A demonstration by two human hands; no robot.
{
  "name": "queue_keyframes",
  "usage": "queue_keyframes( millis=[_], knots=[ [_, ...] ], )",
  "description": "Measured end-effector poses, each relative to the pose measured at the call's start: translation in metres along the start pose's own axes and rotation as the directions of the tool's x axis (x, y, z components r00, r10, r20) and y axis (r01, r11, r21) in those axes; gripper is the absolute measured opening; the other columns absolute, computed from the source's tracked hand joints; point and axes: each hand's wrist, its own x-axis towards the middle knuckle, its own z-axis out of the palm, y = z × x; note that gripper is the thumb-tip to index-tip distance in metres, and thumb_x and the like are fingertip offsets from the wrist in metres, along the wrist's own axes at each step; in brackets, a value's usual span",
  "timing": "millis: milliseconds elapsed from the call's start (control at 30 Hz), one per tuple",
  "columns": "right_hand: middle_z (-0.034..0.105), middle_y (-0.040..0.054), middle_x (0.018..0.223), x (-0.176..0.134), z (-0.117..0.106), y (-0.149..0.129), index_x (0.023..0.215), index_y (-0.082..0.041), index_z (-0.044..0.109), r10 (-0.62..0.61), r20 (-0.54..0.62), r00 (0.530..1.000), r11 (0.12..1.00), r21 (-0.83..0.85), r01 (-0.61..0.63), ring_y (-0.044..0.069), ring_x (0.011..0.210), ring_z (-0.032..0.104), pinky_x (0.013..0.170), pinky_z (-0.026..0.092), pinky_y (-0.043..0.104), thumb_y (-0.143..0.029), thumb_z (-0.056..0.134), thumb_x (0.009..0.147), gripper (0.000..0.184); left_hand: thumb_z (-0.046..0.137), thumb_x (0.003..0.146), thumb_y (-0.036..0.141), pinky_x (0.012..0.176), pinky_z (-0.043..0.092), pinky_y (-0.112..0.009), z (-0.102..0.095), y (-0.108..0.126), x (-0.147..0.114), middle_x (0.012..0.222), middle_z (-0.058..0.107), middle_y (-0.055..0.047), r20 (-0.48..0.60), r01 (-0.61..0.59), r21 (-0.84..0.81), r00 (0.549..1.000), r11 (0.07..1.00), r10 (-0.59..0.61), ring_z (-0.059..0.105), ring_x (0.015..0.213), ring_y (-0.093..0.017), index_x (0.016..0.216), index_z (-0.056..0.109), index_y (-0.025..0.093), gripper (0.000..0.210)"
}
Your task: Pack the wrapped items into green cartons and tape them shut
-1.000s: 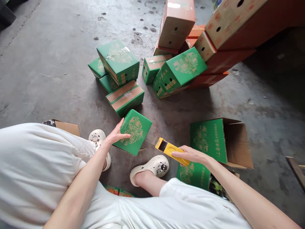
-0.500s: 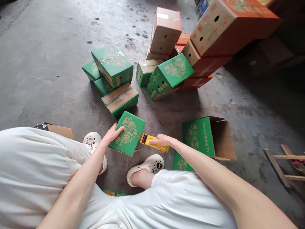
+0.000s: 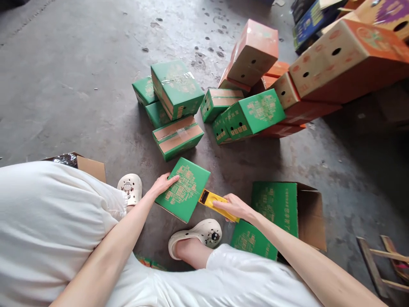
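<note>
In the head view a green printed carton (image 3: 188, 185) is held up at a tilt between my feet. My left hand (image 3: 164, 184) grips its left edge, thumb on top and fingers underneath. My right hand (image 3: 236, 207) is closed around a flat yellow object (image 3: 209, 199) with a dark patch at one end; its exact kind I cannot make out. That end meets or nearly meets the carton's right edge; contact is unclear. Beyond the held carton lies a taped green carton (image 3: 179, 135). To the right of my right hand stands an open green carton (image 3: 275, 204).
Stacked green cartons (image 3: 177, 87) stand ahead, with another green carton (image 3: 263, 111) to their right. Orange and white boxes (image 3: 338, 64) are piled at the upper right. A wooden frame (image 3: 372, 264) lies far right. An open brown carton (image 3: 91, 167) sits by my left foot.
The view has shifted, so the surrounding boxes appear farther right and mostly lower. Both hands still hold the carton and the yellow object, both slightly right and lower in view.
</note>
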Motion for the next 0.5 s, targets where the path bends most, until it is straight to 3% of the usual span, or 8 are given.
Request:
queue_keyframes(
  millis=[100,167,267,400,500],
  knots=[
    [0.073,0.0086,0.067,-0.027,-0.007,0.006,0.079,-0.017,0.065,0.007,0.008,1.000,1.000,0.026,-0.007,0.021,0.056,0.069,0.044,0.046,0.023,-0.077,0.064,0.081,0.060,0.056,0.084,0.082,0.092,0.058,-0.037,0.018,-0.004,-0.001,0.122,0.077,-0.011,0.162,0.016,-0.214,0.987,0.977,0.019,0.073,0.110,-0.031,0.124,0.071,0.018,0.077],
    [0.073,0.0091,0.068,-0.041,-0.007,0.007,0.077,-0.018,0.064,0.034,-0.015,0.999,0.999,0.018,-0.034,0.022,0.057,0.070,0.044,0.046,0.023,-0.077,0.065,0.080,0.059,0.057,0.084,0.082,0.095,0.057,-0.039,0.029,-0.006,0.000,0.125,0.076,-0.013,0.207,0.033,-0.247,0.978,0.969,0.020,0.073,0.111,-0.031,0.128,0.069,0.016,0.080],
    [0.073,0.0091,0.069,-0.051,-0.001,0.002,0.076,-0.018,0.063,0.060,-0.028,0.998,0.998,0.029,-0.059,0.023,0.058,0.071,0.044,0.046,0.024,-0.075,0.065,0.080,0.058,0.065,0.081,0.079,0.107,0.051,-0.041,0.038,-0.002,0.004,0.141,0.068,-0.016,0.072,0.000,-0.150,0.997,0.989,0.011,0.066,0.127,-0.034,0.145,0.057,0.017,0.090],
    [0.074,0.0074,0.071,-0.043,0.010,-0.023,0.080,-0.018,0.064,-0.007,-0.063,0.998,1.000,0.013,0.008,0.022,0.061,0.071,0.047,0.045,0.023,-0.072,0.064,0.084,0.055,0.054,0.089,0.077,0.125,0.027,-0.052,0.038,0.008,0.010,0.168,0.036,-0.019,-0.211,0.054,0.100,0.977,0.994,-0.032,0.031,0.156,-0.038,0.162,0.035,0.020,0.095],
    [0.072,0.0059,0.067,-0.024,0.016,-0.053,0.079,-0.017,0.066,-0.107,-0.063,0.992,0.993,-0.058,0.103,0.020,0.062,0.070,0.049,0.044,0.022,-0.071,0.060,0.089,0.055,0.036,0.097,0.075,0.127,0.021,-0.053,0.025,0.018,0.007,0.171,0.029,-0.015,-0.195,0.043,0.124,0.981,0.991,-0.018,0.021,0.160,-0.034,0.162,0.036,0.023,0.083]
  ],
)
